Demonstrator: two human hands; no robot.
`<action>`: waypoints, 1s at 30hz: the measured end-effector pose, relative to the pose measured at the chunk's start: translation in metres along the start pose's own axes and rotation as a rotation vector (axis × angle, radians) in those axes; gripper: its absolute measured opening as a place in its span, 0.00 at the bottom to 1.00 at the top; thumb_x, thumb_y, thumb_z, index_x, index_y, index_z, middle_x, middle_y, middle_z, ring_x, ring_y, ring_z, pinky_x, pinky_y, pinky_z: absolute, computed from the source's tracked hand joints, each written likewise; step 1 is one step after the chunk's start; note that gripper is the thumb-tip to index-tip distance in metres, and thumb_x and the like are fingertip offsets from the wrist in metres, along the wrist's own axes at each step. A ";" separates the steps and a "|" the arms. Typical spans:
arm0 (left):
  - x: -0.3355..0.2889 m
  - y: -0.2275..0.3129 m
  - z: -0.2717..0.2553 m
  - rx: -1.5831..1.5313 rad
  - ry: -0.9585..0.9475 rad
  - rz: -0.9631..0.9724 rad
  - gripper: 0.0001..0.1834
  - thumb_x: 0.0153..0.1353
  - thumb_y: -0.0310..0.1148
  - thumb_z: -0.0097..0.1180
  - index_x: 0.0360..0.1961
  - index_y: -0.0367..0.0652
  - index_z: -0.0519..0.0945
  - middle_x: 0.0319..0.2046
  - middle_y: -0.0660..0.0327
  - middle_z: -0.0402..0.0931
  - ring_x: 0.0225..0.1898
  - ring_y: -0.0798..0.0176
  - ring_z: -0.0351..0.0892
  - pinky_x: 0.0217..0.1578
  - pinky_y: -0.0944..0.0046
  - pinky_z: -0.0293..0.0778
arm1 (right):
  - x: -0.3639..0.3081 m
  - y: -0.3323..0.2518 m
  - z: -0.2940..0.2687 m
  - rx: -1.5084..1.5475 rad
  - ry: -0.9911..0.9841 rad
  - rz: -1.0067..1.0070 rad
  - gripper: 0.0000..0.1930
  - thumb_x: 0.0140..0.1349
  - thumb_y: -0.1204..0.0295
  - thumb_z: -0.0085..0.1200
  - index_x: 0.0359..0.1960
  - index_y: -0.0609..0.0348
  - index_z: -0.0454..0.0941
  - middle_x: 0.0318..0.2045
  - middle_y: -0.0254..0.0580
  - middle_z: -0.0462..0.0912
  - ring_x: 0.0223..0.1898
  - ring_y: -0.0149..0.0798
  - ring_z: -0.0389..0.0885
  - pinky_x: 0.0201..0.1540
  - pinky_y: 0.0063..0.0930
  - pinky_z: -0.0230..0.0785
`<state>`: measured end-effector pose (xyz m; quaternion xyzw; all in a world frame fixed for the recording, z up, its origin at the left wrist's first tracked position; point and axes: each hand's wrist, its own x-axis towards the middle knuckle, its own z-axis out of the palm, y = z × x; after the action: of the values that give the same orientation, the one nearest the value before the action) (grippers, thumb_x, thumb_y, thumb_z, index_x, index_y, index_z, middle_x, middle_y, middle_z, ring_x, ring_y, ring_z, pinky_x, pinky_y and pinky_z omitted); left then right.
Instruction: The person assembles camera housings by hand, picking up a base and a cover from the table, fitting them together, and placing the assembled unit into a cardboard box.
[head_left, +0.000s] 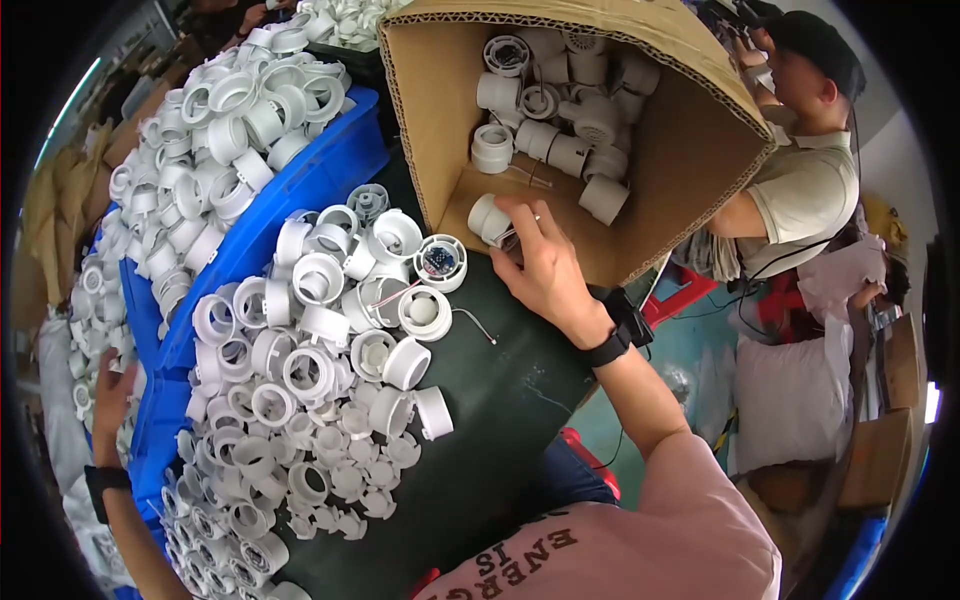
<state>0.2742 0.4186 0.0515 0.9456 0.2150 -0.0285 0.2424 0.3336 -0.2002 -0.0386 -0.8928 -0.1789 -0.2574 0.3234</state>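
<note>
My right hand [548,265] reaches into the mouth of a tipped cardboard box [455,200], its fingers closed on a white cylindrical plastic housing [486,218] near the box's lower flap. Farther inside lie several similar white housings [553,147], some with thin wires. At the far left, my left hand [112,396] hangs over white plastic rings [95,310] beyond the blue bin, fingers apart and nothing seen in them. Between the hands, a heap of white rings and caps [310,375] covers the dark green tabletop [490,390]. One housing there shows a blue circuit board [439,260].
Blue plastic bins [300,170] heaped with white rings [225,115] stand along the left and back. Another person [805,170] in a light shirt and dark cap is behind the box at right. A white sack [790,400] and cartons [880,455] sit on the right.
</note>
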 end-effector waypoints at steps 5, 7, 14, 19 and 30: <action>-0.005 -0.033 0.006 -0.284 -0.304 0.047 0.29 0.63 0.41 0.50 0.64 0.43 0.64 0.56 0.54 0.71 0.55 0.64 0.70 0.53 0.68 0.66 | -0.003 0.001 0.010 0.063 0.034 -0.025 0.25 0.51 0.78 0.57 0.53 0.58 0.68 0.42 0.50 0.73 0.35 0.53 0.76 0.39 0.40 0.70; -0.003 -0.053 -0.002 -0.292 -0.256 -0.047 0.31 0.61 0.42 0.52 0.63 0.43 0.65 0.55 0.55 0.72 0.54 0.63 0.71 0.52 0.66 0.67 | -0.003 -0.004 0.016 0.121 0.057 -0.065 0.25 0.51 0.78 0.57 0.53 0.57 0.68 0.42 0.51 0.73 0.35 0.52 0.76 0.39 0.41 0.70; -0.023 -0.001 0.000 0.145 0.064 -0.257 0.34 0.49 0.49 0.63 0.52 0.35 0.72 0.42 0.56 0.77 0.39 0.63 0.77 0.30 0.62 0.73 | -0.004 -0.004 0.020 0.163 0.128 -0.016 0.28 0.52 0.76 0.58 0.56 0.62 0.62 0.42 0.55 0.75 0.37 0.53 0.78 0.40 0.39 0.73; -0.117 0.095 0.004 -0.666 0.257 0.105 0.31 0.54 0.36 0.63 0.58 0.42 0.66 0.45 0.60 0.75 0.42 0.68 0.76 0.32 0.71 0.74 | -0.017 -0.036 -0.014 0.538 -0.007 0.210 0.42 0.54 0.77 0.58 0.67 0.58 0.44 0.42 0.52 0.77 0.37 0.37 0.80 0.39 0.30 0.74; -0.368 0.222 0.139 -1.021 -0.049 0.471 0.30 0.57 0.28 0.60 0.59 0.39 0.62 0.55 0.60 0.62 0.54 0.65 0.66 0.54 0.66 0.63 | -0.090 -0.179 -0.066 1.500 -0.755 -0.024 0.28 0.56 0.77 0.61 0.57 0.65 0.61 0.42 0.40 0.73 0.37 0.31 0.77 0.36 0.23 0.71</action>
<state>0.0410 0.0328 0.0861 0.7298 -0.0211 0.1122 0.6740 0.1513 -0.1276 0.0395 -0.4653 -0.4082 0.2424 0.7470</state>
